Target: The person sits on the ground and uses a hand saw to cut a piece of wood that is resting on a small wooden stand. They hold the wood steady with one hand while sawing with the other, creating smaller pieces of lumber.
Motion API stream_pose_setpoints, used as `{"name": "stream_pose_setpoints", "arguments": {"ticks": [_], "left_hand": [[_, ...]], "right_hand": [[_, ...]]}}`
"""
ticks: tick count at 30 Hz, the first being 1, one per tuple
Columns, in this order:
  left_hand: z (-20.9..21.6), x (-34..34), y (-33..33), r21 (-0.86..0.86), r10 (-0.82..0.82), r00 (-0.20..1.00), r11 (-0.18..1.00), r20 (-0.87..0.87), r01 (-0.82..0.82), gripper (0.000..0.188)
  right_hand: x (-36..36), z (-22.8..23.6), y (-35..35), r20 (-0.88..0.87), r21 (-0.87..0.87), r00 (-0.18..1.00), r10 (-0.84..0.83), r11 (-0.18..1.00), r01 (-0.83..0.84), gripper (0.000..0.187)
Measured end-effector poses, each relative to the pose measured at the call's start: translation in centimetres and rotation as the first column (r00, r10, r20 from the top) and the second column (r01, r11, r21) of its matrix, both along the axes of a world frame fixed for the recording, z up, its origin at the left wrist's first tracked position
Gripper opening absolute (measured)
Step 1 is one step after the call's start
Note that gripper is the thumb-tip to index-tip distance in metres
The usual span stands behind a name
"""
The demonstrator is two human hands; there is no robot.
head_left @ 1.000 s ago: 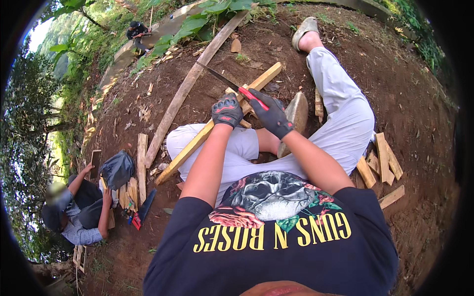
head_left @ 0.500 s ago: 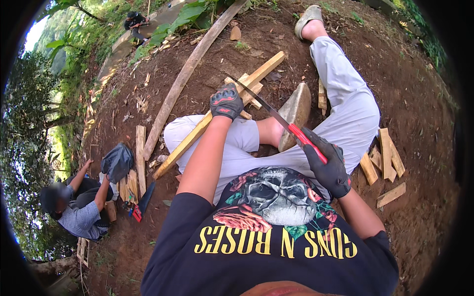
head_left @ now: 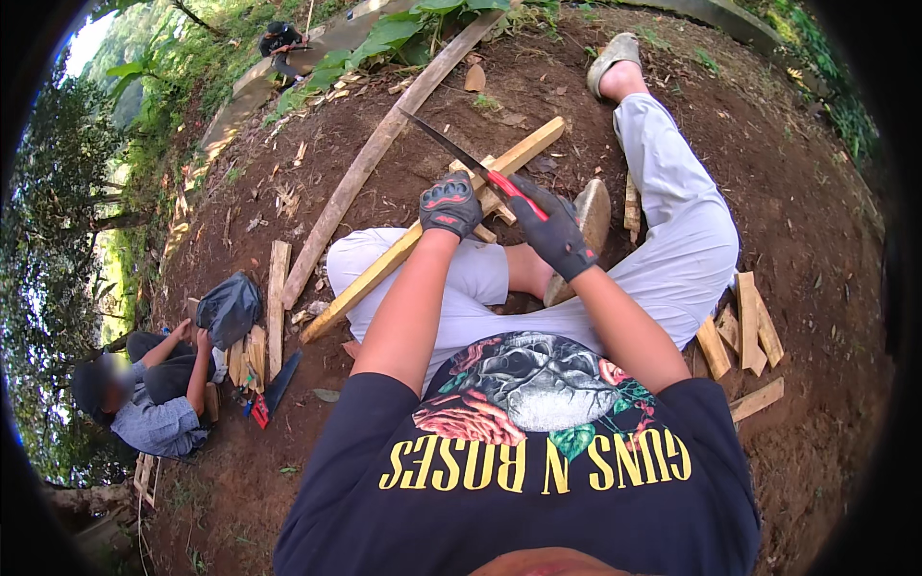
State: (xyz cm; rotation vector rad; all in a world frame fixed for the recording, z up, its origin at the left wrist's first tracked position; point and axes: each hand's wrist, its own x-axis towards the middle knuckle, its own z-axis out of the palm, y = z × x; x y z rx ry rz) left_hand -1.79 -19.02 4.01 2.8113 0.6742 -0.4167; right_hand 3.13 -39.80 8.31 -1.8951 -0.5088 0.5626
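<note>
I now have the right hand (head_left: 551, 228) forward from the lap, the saw (head_left: 499, 181) reaching farther past the wooden bar (head_left: 373, 274). The co-worker's hands (head_left: 203, 340) sit closer together.

Saw (head_left: 500, 182) has a red handle (head_left: 519, 197) and dark blade (head_left: 446, 143), gloved hands (head_left: 449, 204) are red-accented charcoal, wood strip (head_left: 365, 282) is kinda yellowish, and the black tee (head_left: 519, 518) rocks a grey skull (head_left: 547, 403) plus pinkish roses (head_left: 471, 420).

The saw blade (head_left: 446, 141) is dark metal, its red handle (head_left: 504, 182) smooth and plastic-looking; the long strip (head_left: 382, 263) is matt wood; the gloves (head_left: 555, 235) look like matt cloth; the bag (head_left: 229, 309), crinkled plastic.
</note>
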Motion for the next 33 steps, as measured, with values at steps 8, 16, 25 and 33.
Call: {"name": "stream_pose_setpoints", "arguments": {"ticks": [8,16,25,33], "left_hand": [[-0.1,-0.4,-0.2,0.024,-0.015,1.000,1.000,-0.014,0.015,0.040],[-0.3,0.1,-0.3,0.027,-0.053,0.996,0.998,0.067,0.051,0.038],[0.6,-0.3,-0.2,0.031,-0.030,0.999,0.999,0.013,0.030,0.030],[0.1,-0.7,-0.4,0.040,-0.023,0.999,0.999,0.036,0.022,0.035]], "right_hand": [[-5.3,13.6,-14.6,-0.114,-0.291,0.993,0.001,0.956,-0.034,0.043],[0.3,-1.2,2.1,0.134,-0.037,0.990,-0.050,0.998,0.055,0.045],[-4.3,5.0,-8.1,-0.075,-0.166,0.996,-0.051,0.985,0.038,0.043],[-4.2,10.1,-10.6,-0.029,-0.211,1.000,0.000,0.977,-0.006,0.041]]}}
